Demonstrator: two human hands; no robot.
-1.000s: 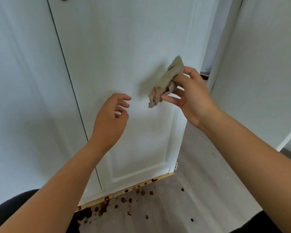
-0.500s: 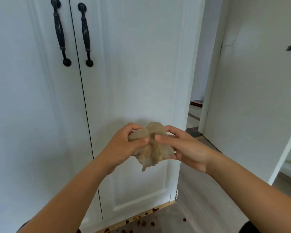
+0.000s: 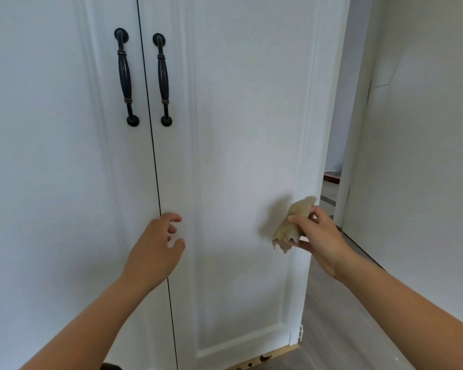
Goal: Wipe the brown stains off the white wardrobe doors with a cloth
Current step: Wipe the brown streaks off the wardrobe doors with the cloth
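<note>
I see my right hand [image 3: 320,237] pinching the crumpled cloth [image 3: 292,225] beside the right wardrobe door [image 3: 238,145], my left hand [image 3: 155,249] loosely open, empty.

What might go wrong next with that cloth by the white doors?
The cloth is only pinched, bunched up, in the right hand, so it might slip or wipe poorly. Picked-up dirt could smear the right door. The brown stains on the wooden strip below could be missed.

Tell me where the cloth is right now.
Head view, lower right: the cloth is gripped in the right hand, held before the right wardrobe door near its right edge.
</note>
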